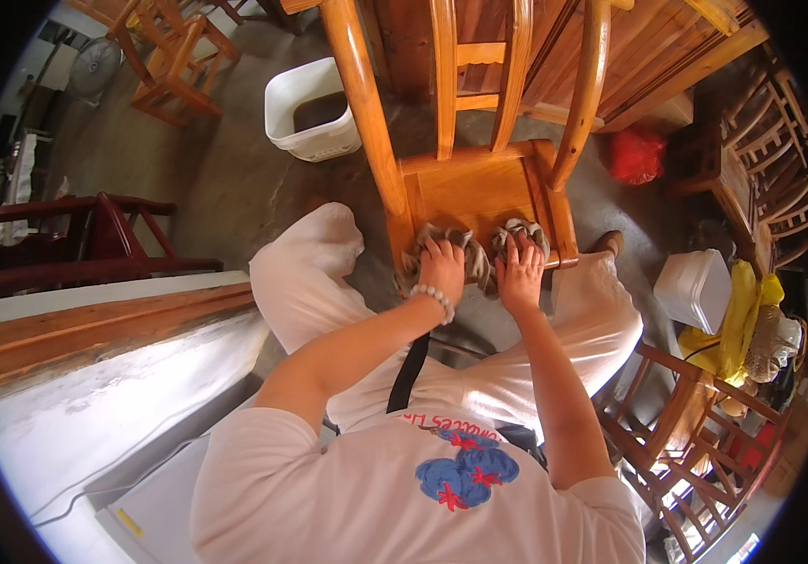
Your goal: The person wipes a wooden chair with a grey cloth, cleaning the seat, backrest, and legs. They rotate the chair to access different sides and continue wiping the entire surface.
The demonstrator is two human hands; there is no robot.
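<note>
Before me stands a varnished wooden chair, its seat (474, 194) towards me and its slatted back (444, 84) at the far side. My left hand (441, 268), with a beaded bracelet at the wrist, presses a crumpled grey-brown cloth (476, 262) against the left front of the seat. Beside it, my right hand (521, 275) has its fingers on a bunched cloth (532, 230) near the front right corner. Whether the two bundles are joined is hard to see. Both palms are hidden from above.
A white plastic bucket (284, 134) holding dark liquid stands left of the chair. Wooden panelling (629, 63) rises behind it. Right of me are a red plastic bag (638, 156), a white container (689, 289) and wooden chairs (763, 158). A dark red chair (107, 233) is at left.
</note>
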